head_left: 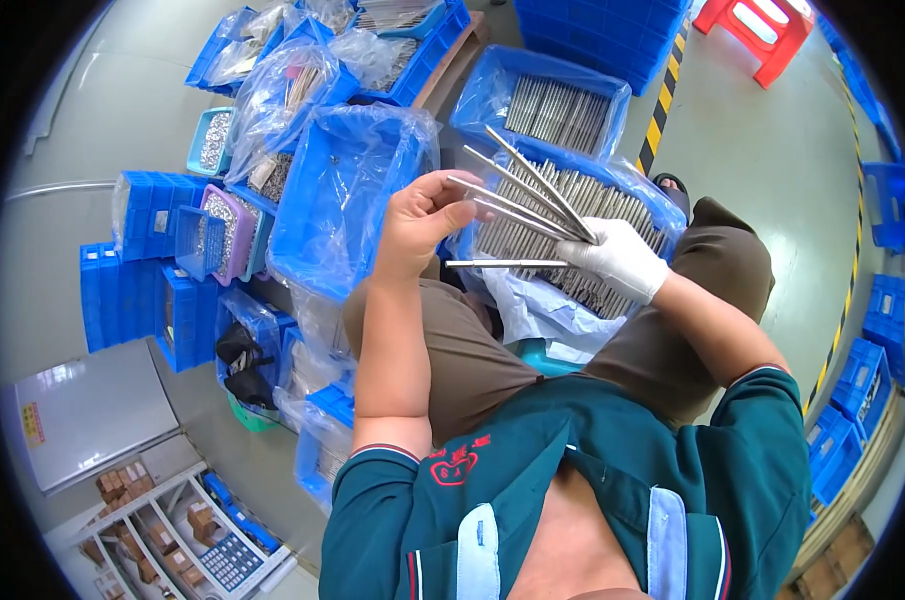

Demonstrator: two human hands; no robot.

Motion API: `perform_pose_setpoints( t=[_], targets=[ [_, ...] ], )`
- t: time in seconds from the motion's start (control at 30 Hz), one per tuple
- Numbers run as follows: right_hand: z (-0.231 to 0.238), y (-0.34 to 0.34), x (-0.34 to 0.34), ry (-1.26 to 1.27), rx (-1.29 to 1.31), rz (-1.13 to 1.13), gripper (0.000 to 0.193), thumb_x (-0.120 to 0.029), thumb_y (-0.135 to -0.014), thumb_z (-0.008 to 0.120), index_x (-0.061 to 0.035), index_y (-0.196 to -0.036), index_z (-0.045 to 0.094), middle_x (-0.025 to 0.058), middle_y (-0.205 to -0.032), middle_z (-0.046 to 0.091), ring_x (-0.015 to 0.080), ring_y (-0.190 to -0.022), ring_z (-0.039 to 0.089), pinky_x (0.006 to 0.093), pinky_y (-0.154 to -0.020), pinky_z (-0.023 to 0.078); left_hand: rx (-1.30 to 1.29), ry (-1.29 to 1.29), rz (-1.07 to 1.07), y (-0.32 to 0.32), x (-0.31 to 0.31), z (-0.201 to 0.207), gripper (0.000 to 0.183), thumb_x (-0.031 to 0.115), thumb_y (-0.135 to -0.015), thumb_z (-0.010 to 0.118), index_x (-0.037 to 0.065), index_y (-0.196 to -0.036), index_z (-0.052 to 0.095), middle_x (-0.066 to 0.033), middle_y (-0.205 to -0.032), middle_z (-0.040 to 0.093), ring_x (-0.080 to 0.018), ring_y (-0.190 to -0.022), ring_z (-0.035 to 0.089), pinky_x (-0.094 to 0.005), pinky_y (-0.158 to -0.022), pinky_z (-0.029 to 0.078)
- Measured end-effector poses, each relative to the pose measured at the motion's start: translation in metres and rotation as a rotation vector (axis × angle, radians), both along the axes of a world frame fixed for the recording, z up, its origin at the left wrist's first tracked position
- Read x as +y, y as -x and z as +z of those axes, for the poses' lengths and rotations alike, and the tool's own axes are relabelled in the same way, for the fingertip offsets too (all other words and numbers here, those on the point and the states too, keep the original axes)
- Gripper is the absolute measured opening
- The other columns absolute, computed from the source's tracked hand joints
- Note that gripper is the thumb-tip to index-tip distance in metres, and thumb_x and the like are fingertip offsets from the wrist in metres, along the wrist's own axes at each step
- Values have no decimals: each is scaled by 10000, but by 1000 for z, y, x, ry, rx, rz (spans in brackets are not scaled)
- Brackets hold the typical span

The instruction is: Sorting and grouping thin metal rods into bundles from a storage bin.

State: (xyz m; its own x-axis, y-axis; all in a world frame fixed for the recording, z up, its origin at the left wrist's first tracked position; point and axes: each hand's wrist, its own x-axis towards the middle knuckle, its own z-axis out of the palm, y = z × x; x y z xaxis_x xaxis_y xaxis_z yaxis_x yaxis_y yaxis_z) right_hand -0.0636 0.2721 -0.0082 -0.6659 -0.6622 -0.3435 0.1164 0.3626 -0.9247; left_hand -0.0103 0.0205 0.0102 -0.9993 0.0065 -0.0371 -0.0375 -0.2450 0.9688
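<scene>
Slender silvery metal rods (pixel 542 186) are gleaming, smooth and glossy; a blue rectangular plastic crate (pixel 300 215) is shining; a white cloth glove (pixel 624 260) is looking matt.

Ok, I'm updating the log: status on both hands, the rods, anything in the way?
Right hand, gloved, gripping fanned rods. Left hand bare, at their tips, contact unclear. More rods in blue bin beneath. No obstruction visible.

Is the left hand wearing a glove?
No, the left hand is bare, while the right hand wears a white glove.
</scene>
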Motion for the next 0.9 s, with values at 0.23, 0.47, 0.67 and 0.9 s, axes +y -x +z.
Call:
perform_pose_setpoints(
  t=[0.23, 0.47, 0.67, 0.9],
  targets=[
    [-13, 15, 17, 1, -203, -158, 233, -264, -889, 587, -32, -889, 615, -26, -603, 485, 56, -511, 440, 219, -473, 346, 137, 73, 408, -5, -45, 18, 224, 183, -897, 582, 7, -1036, 585, -111, -852, 644, -183, -706, 630, -290, -644, 522],
    [-18, 14, 0, 147, -199, 156, 228, -260, -883, 613, -37, -840, 591, -16, -644, 498, 65, -554, 449, 209, -483, 362, -244, -325, -59, -1, -4, -18, 225, 163, -864, 591, 42, -1051, 559, 1, -846, 571, -61, -700, 498, -185, -590, 373],
    [-20, 8, -11, 32, -394, 89, 264, -271, -879, 601, -33, -984, 641, -20, -739, 585, 33, -583, 456, 194, -501, 366, -143, 170, -50, -10, 2, -29, 272, 230, -905, 589, -18, -1011, 624, 20, -872, 597, -60, -818, 506, -222, -725, 414],
    [-15, 23, -11, 29, -571, 83, 323, -355, -900, 554, -65, -759, 556, -11, -505, 441, 59, -392, 364, 200, -372, 236, -386, 209, 530, -36, -132, 6, 190, 235, -862, 606, 51, -821, 625, 1, -629, 539, -34, -487, 405, -188, -411, 255]
  ],
)
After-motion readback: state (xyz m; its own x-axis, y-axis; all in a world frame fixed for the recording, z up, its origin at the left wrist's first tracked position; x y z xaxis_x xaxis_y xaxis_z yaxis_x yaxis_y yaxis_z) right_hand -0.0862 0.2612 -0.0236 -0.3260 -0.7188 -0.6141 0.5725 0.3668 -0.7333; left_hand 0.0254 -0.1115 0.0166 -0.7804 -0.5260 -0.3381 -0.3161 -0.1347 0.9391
